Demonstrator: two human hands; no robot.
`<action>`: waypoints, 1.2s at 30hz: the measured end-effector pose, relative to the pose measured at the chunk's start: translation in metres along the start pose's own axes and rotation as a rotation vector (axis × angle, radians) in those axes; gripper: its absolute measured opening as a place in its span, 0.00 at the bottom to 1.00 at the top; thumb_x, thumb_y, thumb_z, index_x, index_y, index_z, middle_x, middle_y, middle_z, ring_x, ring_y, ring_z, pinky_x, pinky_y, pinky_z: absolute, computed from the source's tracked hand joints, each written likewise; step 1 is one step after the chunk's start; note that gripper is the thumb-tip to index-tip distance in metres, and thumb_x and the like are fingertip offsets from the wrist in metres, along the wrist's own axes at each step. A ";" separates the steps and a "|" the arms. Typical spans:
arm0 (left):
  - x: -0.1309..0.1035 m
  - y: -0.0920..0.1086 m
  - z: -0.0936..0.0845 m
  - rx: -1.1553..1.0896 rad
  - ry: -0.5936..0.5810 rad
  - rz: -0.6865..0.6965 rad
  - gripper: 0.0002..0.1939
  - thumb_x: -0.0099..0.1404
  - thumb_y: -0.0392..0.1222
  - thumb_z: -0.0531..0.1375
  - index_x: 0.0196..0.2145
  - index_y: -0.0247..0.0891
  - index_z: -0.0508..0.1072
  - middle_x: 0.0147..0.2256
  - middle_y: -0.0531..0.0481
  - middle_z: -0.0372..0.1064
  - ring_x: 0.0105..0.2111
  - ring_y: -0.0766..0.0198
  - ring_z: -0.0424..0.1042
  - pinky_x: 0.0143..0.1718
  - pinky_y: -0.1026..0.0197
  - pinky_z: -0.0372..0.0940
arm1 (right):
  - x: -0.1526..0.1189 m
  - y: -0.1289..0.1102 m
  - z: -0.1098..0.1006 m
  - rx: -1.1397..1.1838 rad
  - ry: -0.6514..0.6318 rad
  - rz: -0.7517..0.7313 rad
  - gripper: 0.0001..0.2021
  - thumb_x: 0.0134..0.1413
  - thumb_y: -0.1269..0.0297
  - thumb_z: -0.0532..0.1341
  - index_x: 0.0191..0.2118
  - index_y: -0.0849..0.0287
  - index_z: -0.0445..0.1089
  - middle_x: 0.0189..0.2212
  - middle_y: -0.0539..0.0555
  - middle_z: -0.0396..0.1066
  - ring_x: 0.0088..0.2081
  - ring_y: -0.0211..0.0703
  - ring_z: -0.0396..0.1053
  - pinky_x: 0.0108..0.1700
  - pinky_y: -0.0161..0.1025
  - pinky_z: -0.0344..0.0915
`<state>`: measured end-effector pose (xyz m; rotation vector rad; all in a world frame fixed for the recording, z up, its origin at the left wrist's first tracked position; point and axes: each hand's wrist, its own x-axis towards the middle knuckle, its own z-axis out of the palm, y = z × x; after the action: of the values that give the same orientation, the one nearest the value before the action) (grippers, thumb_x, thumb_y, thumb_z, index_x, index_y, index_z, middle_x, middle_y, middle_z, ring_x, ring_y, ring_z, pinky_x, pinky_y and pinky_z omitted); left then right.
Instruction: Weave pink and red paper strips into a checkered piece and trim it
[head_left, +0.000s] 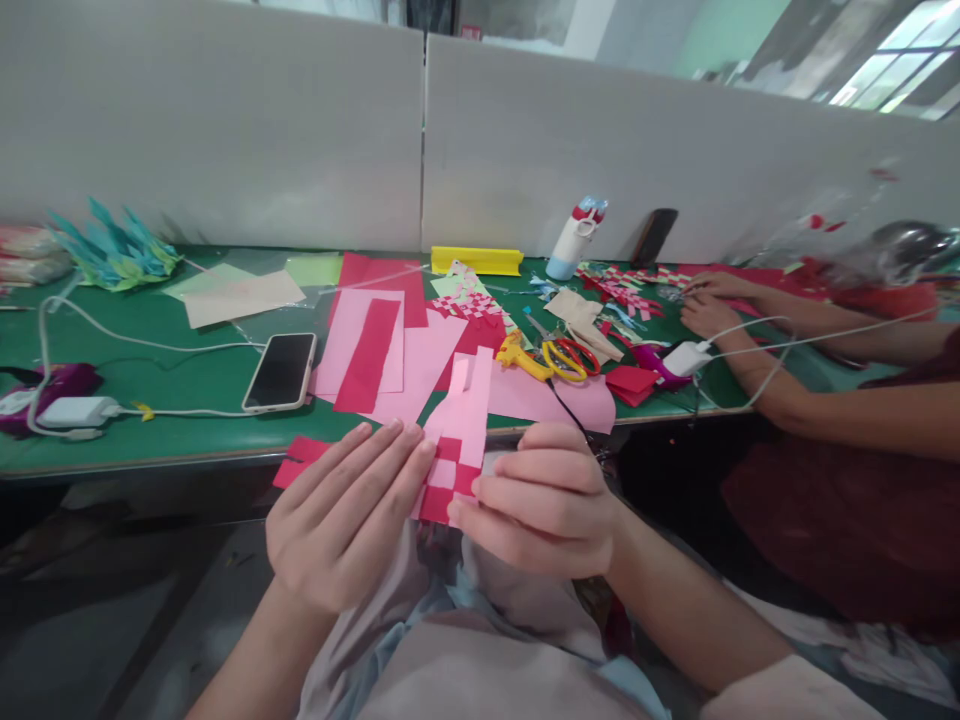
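Between my hands, above my lap, is a piece of woven paper (443,474) made of pink and red strips crossing in a checkered pattern. Loose pink strip ends stick up from its top, and a red end shows left of my left hand. My left hand (345,515) grips its left side, fingers together and lying over the paper. With fingers curled, my right hand (551,500) pinches the lower right edge. Just beyond, on the table, lie pink sheets (367,345) and a torn-edged red strip (367,358).
The green table (187,430) holds a phone (281,372), a yellow glue gun (521,357), scissors (566,360), a white bottle (576,238) and woven paper pieces (469,300). White cables cross the left side. At the right, another person's hands (709,305) work with paper.
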<state>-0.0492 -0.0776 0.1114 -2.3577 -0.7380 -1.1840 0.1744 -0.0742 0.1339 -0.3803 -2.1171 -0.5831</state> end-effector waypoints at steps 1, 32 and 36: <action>-0.001 0.000 0.001 -0.016 0.004 -0.012 0.26 0.60 0.28 0.56 0.56 0.34 0.68 0.47 0.41 0.75 0.48 0.52 0.74 0.53 0.51 0.68 | 0.000 0.002 0.000 0.018 -0.014 0.013 0.07 0.50 0.72 0.66 0.32 0.49 0.75 0.35 0.44 0.75 0.39 0.36 0.67 0.46 0.36 0.67; -0.009 0.033 0.065 -1.365 0.465 -1.898 0.16 0.45 0.45 0.72 0.32 0.35 0.78 0.28 0.47 0.78 0.25 0.63 0.75 0.29 0.62 0.71 | -0.059 -0.034 0.086 1.230 0.136 1.615 0.09 0.42 0.66 0.67 0.35 0.55 0.75 0.29 0.48 0.73 0.31 0.37 0.68 0.37 0.34 0.65; -0.010 0.042 0.071 -1.340 0.477 -1.880 0.15 0.46 0.44 0.72 0.32 0.37 0.79 0.28 0.49 0.78 0.27 0.62 0.76 0.30 0.62 0.70 | -0.043 -0.032 0.092 1.420 0.459 1.726 0.08 0.41 0.62 0.69 0.29 0.59 0.73 0.24 0.47 0.71 0.27 0.35 0.65 0.33 0.34 0.63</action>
<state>0.0145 -0.0738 0.0587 -0.8875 -2.6806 -3.5079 0.1216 -0.0545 0.0439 -0.8336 -0.7046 1.5365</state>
